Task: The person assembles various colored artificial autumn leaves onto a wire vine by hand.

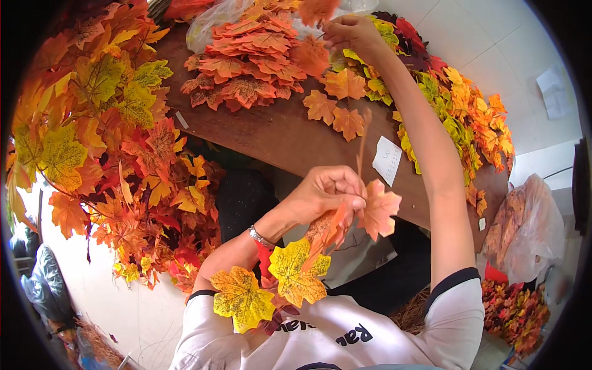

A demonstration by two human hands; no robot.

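My left hand [333, 194], with a metal band at the wrist, is closed on a garland of artificial maple leaves in front of my chest. Yellow leaves [299, 271] with dark speckles hang below the fist, along with orange and red ones. A pale orange-pink leaf [378, 211] sticks out beside the thumb, and a thin brown stem rises above it. Reaching to the table's far side, my right hand [356, 36] pinches a spray of blurred orange leaves [310, 55] by what looks like its stem. Its fingertips are partly hidden.
Stacked orange leaves [246, 61] lie on the brown table [265, 132], near three loose orange leaves [345, 84] and a paper slip [387, 160]. Yellow-green and orange leaves [459, 117] line the right edge. Long garlands [105, 123] hang at left. A filled plastic bag [527, 222] stands right.
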